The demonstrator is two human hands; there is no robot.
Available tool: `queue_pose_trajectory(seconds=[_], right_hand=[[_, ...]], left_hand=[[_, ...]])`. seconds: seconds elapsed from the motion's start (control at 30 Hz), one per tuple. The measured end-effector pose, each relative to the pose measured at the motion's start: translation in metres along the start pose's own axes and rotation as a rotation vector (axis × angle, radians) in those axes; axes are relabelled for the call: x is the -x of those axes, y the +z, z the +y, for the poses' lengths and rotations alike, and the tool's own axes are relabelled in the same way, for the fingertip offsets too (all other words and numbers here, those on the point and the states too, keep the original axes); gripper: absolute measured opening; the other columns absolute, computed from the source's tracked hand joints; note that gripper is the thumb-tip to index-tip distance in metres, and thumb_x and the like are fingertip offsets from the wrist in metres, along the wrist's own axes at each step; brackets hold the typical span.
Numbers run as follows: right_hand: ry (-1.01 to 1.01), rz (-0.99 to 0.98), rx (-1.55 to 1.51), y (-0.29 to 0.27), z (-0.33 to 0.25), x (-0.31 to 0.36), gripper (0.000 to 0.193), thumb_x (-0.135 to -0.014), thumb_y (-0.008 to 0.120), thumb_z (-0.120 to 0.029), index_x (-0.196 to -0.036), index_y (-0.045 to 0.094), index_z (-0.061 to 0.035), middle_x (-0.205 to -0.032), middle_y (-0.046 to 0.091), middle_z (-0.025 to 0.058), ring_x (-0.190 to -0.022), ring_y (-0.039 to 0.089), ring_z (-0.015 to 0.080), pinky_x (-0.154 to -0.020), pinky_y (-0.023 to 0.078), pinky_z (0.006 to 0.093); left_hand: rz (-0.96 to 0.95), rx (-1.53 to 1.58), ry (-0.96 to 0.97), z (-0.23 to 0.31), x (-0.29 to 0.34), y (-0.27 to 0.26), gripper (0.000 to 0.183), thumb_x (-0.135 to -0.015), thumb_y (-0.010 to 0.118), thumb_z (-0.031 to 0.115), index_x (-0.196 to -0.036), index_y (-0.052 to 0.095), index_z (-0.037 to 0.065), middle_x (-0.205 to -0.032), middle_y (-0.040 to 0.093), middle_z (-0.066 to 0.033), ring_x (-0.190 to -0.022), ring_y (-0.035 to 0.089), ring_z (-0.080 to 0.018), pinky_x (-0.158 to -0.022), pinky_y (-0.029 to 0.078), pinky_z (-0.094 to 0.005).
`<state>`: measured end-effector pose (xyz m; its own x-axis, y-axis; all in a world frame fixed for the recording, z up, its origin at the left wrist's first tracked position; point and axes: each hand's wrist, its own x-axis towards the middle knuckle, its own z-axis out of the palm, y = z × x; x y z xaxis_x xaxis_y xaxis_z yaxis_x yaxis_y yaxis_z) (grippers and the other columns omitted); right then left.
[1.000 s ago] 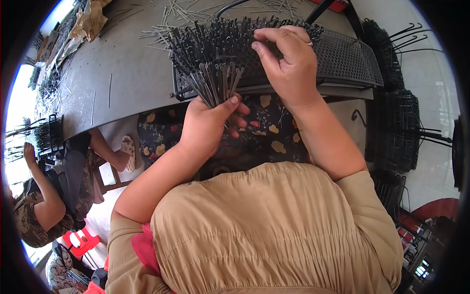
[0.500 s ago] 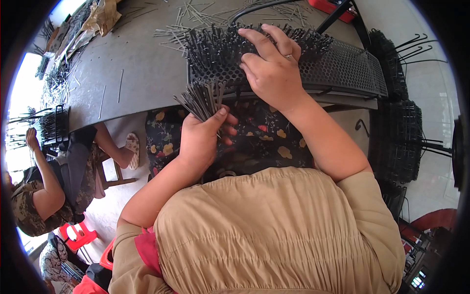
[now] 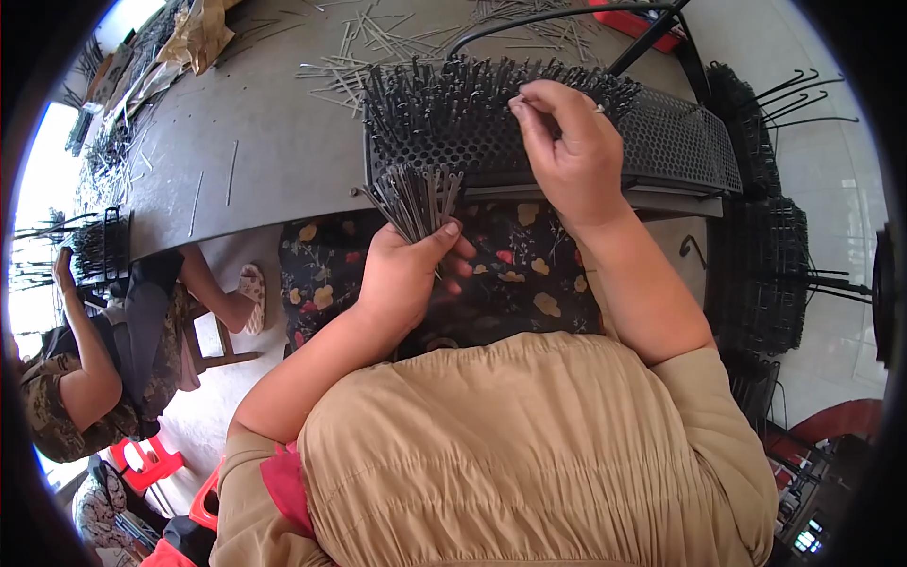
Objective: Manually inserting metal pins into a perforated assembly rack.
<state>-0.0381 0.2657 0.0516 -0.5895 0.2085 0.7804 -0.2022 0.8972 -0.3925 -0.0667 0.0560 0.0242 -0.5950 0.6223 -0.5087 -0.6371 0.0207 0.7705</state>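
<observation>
I look down over a tan shirt (image 3: 529,454) at two bare hands working at a grey tabletop (image 3: 274,161). My left hand (image 3: 411,274) sits just below the tabletop edge, above a dark floral lap, its fingers closed around a fanned bundle of thin dark pins (image 3: 416,198). My right hand (image 3: 567,151) rests on a black perforated tray (image 3: 671,142) lying on the tabletop, thumb and forefinger pinched on a single pin among the many standing upright in the tray's holes. Loose pins (image 3: 378,42) lie scattered beyond the tray. At far left another person (image 3: 85,359) sits at the same tabletop.
</observation>
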Motion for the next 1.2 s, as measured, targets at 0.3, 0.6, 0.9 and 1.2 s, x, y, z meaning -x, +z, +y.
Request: queue_pose_trajectory(seconds=[0.3, 0.6, 0.9, 1.2], right_hand=[[-0.063, -0.022, -0.005, -0.007, 0.013, 0.002, 0.016, -0.079, 0.073, 0.002, -0.094, 0.072, -0.0064, -0.084, 0.072, 0.0065, -0.074, 0.067, 0.0192, -0.067, 0.053, 0.0274], [-0.211, -0.088, -0.029, 0.001, 0.022, -0.002, 0.021, -0.074, 0.076, 0.000, -0.093, 0.073, -0.0070, -0.093, 0.073, 0.0055, -0.079, 0.067, 0.0206, -0.068, 0.054, 0.0283], [0.245, -0.142, -0.148, -0.017, -0.017, 0.038, 0.034, -0.072, 0.079, -0.002, -0.105, 0.068, -0.0044, -0.107, 0.068, 0.0104, -0.079, 0.063, 0.0224, -0.073, 0.050, 0.0298], [0.882, -0.431, -0.805, -0.021, -0.031, 0.062, 0.023, -0.087, 0.068, 0.002, -0.110, 0.064, 0.0019, -0.094, 0.067, 0.0040, -0.081, 0.061, 0.0063, -0.073, 0.051, 0.0237]], left_hand=[[-0.069, -0.036, -0.070, -0.003, -0.014, 0.018, 0.012, -0.095, 0.059, 0.013, -0.100, 0.059, 0.002, -0.081, 0.065, -0.0088, -0.065, 0.062, -0.0165, -0.049, 0.049, -0.0281], [-0.043, 0.005, -0.034, -0.014, -0.021, 0.021, 0.011, -0.095, 0.060, 0.014, -0.096, 0.059, 0.003, -0.078, 0.065, -0.0075, -0.062, 0.063, -0.0154, -0.048, 0.049, -0.0266], [-0.053, -0.011, 0.072, -0.025, -0.007, 0.017, 0.012, -0.096, 0.059, 0.012, -0.102, 0.061, 0.002, -0.080, 0.066, -0.0065, -0.063, 0.062, -0.0120, -0.049, 0.048, -0.0244], [-0.063, -0.060, -0.047, -0.029, 0.002, 0.011, 0.012, -0.097, 0.059, 0.014, -0.103, 0.061, 0.004, -0.079, 0.067, -0.0061, -0.061, 0.060, -0.0115, -0.048, 0.046, -0.0234]])
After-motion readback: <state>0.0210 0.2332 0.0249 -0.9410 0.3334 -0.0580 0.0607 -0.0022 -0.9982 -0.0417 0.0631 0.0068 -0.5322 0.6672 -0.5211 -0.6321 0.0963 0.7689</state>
